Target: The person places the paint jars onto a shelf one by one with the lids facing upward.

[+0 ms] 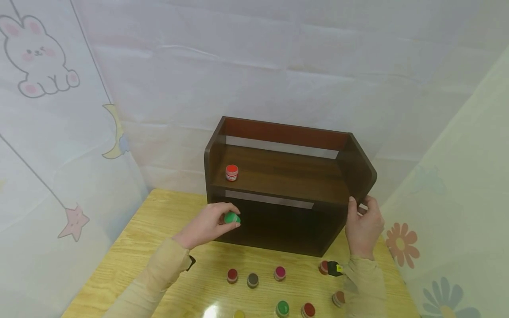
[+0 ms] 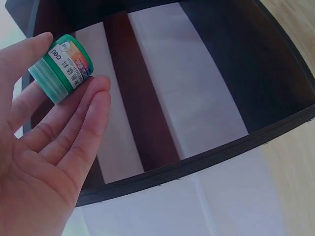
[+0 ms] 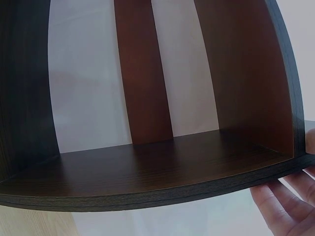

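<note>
My left hand (image 1: 208, 224) pinches a small green paint jar (image 1: 232, 218) between thumb and fingers, in front of the lower opening of a dark brown wooden shelf (image 1: 278, 172). In the left wrist view the jar (image 2: 61, 69) is tilted, its printed label facing the camera. At the shelf's right side, my right hand (image 1: 364, 227) grips the edge of the side panel, thumb on one face and fingers on the other. The right wrist view shows those fingers (image 3: 275, 206) against the outside of the panel. A red paint jar (image 1: 232, 172) stands upright on the upper board, near its left end.
Several more jars stand on the wooden table before the shelf, among them a dark red jar (image 1: 232, 276), a grey jar (image 1: 252, 280), a magenta jar (image 1: 280, 273) and another green jar (image 1: 282, 308). A printed cloth (image 1: 254, 66) hangs behind the shelf.
</note>
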A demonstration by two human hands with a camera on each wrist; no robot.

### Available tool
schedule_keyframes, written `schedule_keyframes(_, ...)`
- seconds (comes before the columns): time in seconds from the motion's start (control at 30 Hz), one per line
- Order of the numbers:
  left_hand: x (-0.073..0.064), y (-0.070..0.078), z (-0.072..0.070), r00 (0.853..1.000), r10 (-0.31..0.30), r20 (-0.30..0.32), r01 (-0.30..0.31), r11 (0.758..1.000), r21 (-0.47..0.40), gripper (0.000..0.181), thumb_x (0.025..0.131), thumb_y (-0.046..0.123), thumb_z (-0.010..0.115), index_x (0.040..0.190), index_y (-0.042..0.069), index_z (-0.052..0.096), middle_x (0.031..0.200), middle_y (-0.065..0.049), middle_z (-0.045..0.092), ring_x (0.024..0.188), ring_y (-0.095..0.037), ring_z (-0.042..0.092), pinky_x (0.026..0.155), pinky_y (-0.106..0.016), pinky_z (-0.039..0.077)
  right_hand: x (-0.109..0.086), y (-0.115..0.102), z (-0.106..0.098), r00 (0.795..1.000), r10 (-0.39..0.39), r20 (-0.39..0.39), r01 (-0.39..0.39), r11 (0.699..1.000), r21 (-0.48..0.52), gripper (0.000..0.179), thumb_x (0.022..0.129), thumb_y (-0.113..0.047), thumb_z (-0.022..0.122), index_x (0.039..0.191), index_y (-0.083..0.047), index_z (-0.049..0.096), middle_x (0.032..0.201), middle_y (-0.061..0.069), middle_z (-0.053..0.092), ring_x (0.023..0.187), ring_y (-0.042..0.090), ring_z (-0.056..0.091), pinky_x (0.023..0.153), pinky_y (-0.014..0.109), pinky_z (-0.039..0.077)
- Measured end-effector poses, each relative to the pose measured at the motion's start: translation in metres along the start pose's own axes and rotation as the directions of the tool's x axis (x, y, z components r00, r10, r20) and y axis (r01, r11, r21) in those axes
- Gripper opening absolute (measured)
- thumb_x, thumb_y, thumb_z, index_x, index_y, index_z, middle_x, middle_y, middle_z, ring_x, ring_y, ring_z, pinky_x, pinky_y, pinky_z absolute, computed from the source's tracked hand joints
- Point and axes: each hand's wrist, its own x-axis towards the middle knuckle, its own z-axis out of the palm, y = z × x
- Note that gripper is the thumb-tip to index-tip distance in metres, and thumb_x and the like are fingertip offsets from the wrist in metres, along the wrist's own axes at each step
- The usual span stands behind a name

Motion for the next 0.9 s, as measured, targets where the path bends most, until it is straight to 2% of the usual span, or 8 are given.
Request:
schedule_keyframes(0.17,0.001,0.005,-0.004,0.999,0.043,-0.007,-0.043,0.999,-0.01,0.025,0.091,0.017,0.08,0.113,0.012,0.071,0.102,0.007,0.066,0.078,-0.004,0.063,0.07,-0.023,0.056,0.0,0.0,0.0,1.0,-0.003,-0.004,0.003,1.0,0.005,0.027,0.1,-0.019,0.066,0.111,0.005,0.065,0.107,0.018,0.07,0.086,0.036,0.073,0.071,0.002,0.037)
schedule_keyframes(0.4,0.005,0.013,-0.009,0.997,0.058,-0.05,-0.058,0.998,-0.004,0.025,0.089,0.008,0.08,0.112,0.013,0.07,0.109,0.004,0.066,0.086,-0.008,0.062,0.074,-0.024,0.055,-0.001,0.001,0.0,1.0,-0.005,-0.005,0.005,1.0,0.004,0.027,0.1,-0.019,0.066,0.111,0.005,0.065,0.107,0.019,0.07,0.086,0.037,0.072,0.071,0.002,0.037)
schedule_keyframes(0.57,0.009,0.019,-0.014,0.994,0.065,-0.089,-0.064,0.998,0.019,0.035,0.085,-0.002,0.08,0.114,0.012,0.067,0.116,0.002,0.063,0.094,-0.012,0.062,0.08,-0.025,0.055,0.0,0.0,0.001,1.0,-0.003,-0.006,0.003,1.0,0.001,0.026,0.1,-0.019,0.066,0.11,0.006,0.065,0.107,0.019,0.07,0.085,0.037,0.072,0.071,0.003,0.037)
schedule_keyframes(0.7,0.013,0.025,-0.018,0.986,0.097,-0.133,-0.093,0.995,0.036,0.04,0.082,-0.008,0.079,0.116,0.01,0.066,0.117,0.001,0.063,0.095,-0.014,0.062,0.08,-0.026,0.055,0.0,0.0,0.001,1.0,0.002,-0.007,-0.002,1.0,0.001,0.026,0.1,-0.019,0.066,0.11,0.005,0.065,0.106,0.019,0.07,0.085,0.037,0.072,0.071,0.003,0.036)
schedule_keyframes(0.9,0.021,0.036,-0.027,0.968,0.172,-0.184,-0.162,0.985,0.065,0.041,0.081,-0.009,0.08,0.116,0.006,0.066,0.117,-0.002,0.063,0.097,-0.014,0.063,0.08,-0.025,0.055,0.0,-0.001,0.0,1.0,0.0,-0.006,0.0,1.0,-0.005,0.026,0.099,-0.018,0.067,0.11,0.005,0.065,0.107,0.02,0.07,0.086,0.037,0.072,0.072,0.002,0.036)
